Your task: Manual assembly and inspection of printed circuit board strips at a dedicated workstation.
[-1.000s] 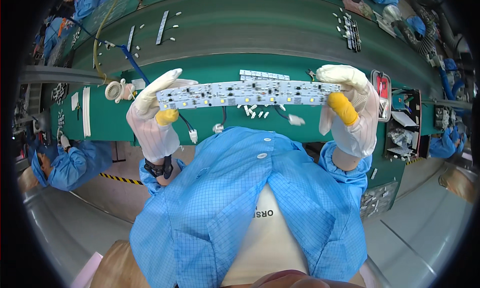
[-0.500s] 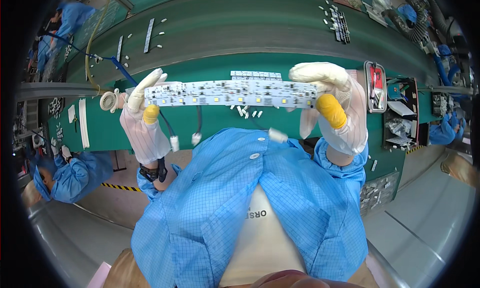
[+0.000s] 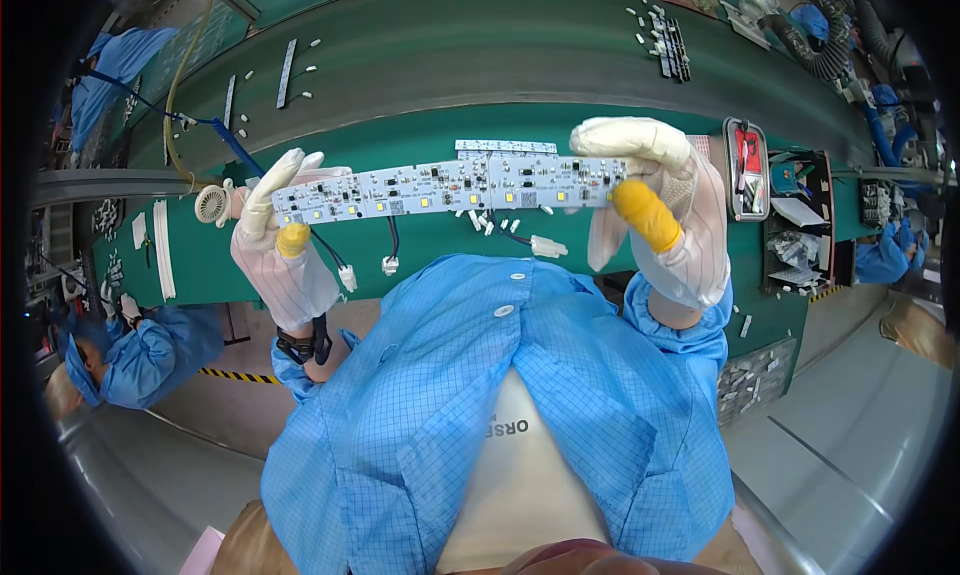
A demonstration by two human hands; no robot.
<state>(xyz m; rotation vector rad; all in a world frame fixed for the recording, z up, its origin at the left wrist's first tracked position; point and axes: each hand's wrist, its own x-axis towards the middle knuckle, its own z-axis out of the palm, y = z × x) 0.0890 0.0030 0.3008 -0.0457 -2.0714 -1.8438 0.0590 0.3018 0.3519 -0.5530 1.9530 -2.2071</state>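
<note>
A long white LED circuit board (image 3: 440, 188) is held up in front of me, its face with small parts and yellow LEDs toward me. My left hand (image 3: 280, 210), in a white glove with a yellow thumb cover, grips its left end. At the right end my right hand (image 3: 650, 190), gloved the same way, pinches it between thumb and fingers. Dark wires with white connectors (image 3: 548, 246) dangle below the board. Partly hidden behind it, another strip of boards (image 3: 505, 148) lies on the green bench, close to several loose white connectors (image 3: 484, 221).
A conveyor belt (image 3: 450, 65) runs beyond the bench, carrying board strips (image 3: 286, 73) and a stack of boards (image 3: 672, 47). Right of me are a metal tray (image 3: 745, 170) and a dark parts box (image 3: 800, 220). A small fan (image 3: 212, 205) stands left. Co-workers in blue (image 3: 150, 355) sit nearby.
The board has tilted, its left end dropping a little and moving left with my left hand. My right hand has shifted slightly left. The hanging connectors have swung and settled.
</note>
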